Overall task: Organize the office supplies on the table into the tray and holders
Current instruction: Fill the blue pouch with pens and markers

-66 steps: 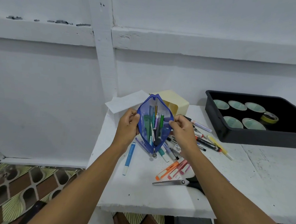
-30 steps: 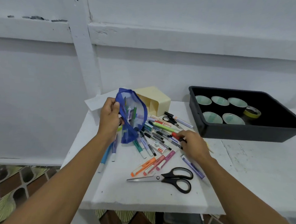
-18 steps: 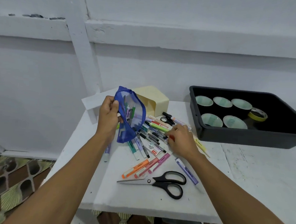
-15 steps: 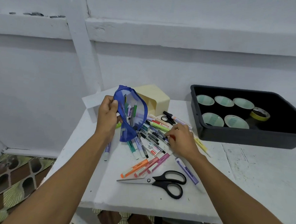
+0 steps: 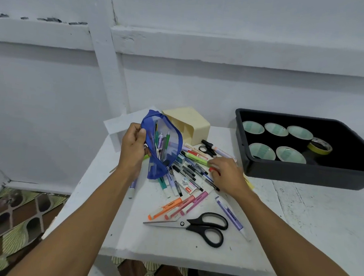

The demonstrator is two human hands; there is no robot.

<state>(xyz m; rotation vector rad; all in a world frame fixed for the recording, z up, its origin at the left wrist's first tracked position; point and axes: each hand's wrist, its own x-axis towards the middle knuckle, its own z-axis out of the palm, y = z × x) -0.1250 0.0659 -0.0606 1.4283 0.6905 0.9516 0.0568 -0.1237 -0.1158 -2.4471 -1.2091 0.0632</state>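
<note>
My left hand grips the edge of a blue see-through pencil pouch, held open above the table with several pens inside. My right hand lies on a heap of pens and markers, its fingers curled round a red-capped pen. A cream holder lies on its side behind the pouch. The black tray at the right holds several tape rolls.
Black-handled scissors lie near the table's front edge, beside orange and pink highlighters and a purple marker. A sheet of paper sticks out behind my left hand. The white table stands against a white wall.
My right hand let go of the pouch and came down onto the pen heap, where it took hold of a red-capped pen. My left hand still holds the pouch, tipped rightward.
</note>
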